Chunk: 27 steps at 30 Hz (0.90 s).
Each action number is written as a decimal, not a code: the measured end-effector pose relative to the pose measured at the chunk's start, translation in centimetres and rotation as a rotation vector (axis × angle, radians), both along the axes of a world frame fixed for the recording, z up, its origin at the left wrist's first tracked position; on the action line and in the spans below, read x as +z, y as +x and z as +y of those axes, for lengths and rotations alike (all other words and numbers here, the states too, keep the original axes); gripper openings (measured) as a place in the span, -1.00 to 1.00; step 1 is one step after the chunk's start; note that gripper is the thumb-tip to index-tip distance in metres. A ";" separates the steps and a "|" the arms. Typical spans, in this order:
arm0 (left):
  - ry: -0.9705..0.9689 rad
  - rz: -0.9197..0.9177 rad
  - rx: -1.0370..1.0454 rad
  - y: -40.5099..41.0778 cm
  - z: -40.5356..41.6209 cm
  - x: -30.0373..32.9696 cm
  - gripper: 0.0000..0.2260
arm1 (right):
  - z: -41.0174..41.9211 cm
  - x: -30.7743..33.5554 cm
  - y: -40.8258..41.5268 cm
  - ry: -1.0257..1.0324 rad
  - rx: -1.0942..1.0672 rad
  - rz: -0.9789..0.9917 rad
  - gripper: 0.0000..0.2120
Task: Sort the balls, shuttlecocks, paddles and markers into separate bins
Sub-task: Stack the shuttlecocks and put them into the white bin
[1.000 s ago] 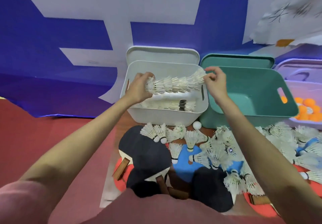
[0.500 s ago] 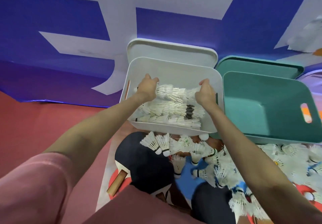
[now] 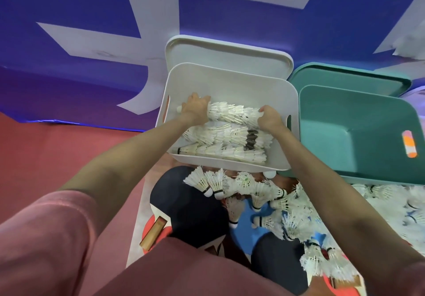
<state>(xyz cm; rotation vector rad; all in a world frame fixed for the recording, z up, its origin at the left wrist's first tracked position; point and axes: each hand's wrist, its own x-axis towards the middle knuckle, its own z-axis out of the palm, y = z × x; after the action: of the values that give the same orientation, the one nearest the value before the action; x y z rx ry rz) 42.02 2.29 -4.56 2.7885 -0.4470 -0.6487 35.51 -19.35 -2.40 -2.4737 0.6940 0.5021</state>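
A long nested row of white shuttlecocks [image 3: 232,113] lies across the inside of the white bin [image 3: 230,81]. My left hand [image 3: 195,109] grips its left end and my right hand [image 3: 270,119] grips its right end, both down inside the bin. Under the row lie more stacked rows of shuttlecocks [image 3: 220,143]. In front of the bin, loose shuttlecocks [image 3: 253,187] are heaped on the floor beside a black paddle [image 3: 186,206] with a wooden handle. A white ball [image 3: 269,175] sits against the bin's front wall.
A teal bin [image 3: 358,132] stands to the right of the white one, its inside bare. Each bin has its lid leaning behind it. Another dark paddle [image 3: 276,263] lies near my body. A blue and white wall banner rises behind the bins.
Both hands have lowered the row of shuttlecocks from above the white bin's rim down into the bin, onto the stacked rows. My head has moved closer and looks more steeply down.
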 end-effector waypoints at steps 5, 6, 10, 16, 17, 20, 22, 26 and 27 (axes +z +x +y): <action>-0.150 0.025 0.048 -2.0 1.1 3.9 -0.33 | 0.9 3.3 -2.0 0.038 0.028 -0.110 -0.52; -0.223 -0.006 0.066 -2.8 1.6 5.0 -0.36 | 1.3 4.5 -3.2 0.071 0.005 -0.214 -0.56; -0.653 -0.311 0.159 -8.8 3.7 9.7 -0.63 | 4.3 8.7 -10.8 0.165 0.013 -0.739 -0.72; -0.837 -0.502 0.195 -20.4 6.2 9.6 -0.93 | 7.0 7.5 -21.8 0.181 0.070 -0.927 -0.74; -0.793 -0.442 0.248 -21.7 6.3 8.2 -0.93 | 7.2 6.5 -22.9 0.182 0.090 -0.885 -0.74; -0.599 -0.206 0.543 -24.0 5.7 3.8 -0.70 | 7.5 3.5 -24.5 0.119 0.233 -0.656 -0.68; -0.470 0.080 0.861 -24.3 4.7 2.0 -0.42 | 8.0 2.0 -24.1 0.118 0.367 -0.498 -0.57; -0.557 0.421 1.225 -23.7 3.2 -0.9 -0.09 | 9.4 0.2 -21.6 0.110 0.548 -0.282 -0.40; -0.596 0.414 1.262 -23.3 3.1 -1.6 -0.07 | 9.7 0.1 -20.8 0.096 0.569 -0.246 -0.37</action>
<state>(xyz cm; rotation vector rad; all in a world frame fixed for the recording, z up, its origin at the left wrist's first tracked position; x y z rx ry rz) 18.72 5.40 -6.19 1.7503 0.9615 -0.5661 14.67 -9.62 -2.31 -2.5619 -0.1406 0.4055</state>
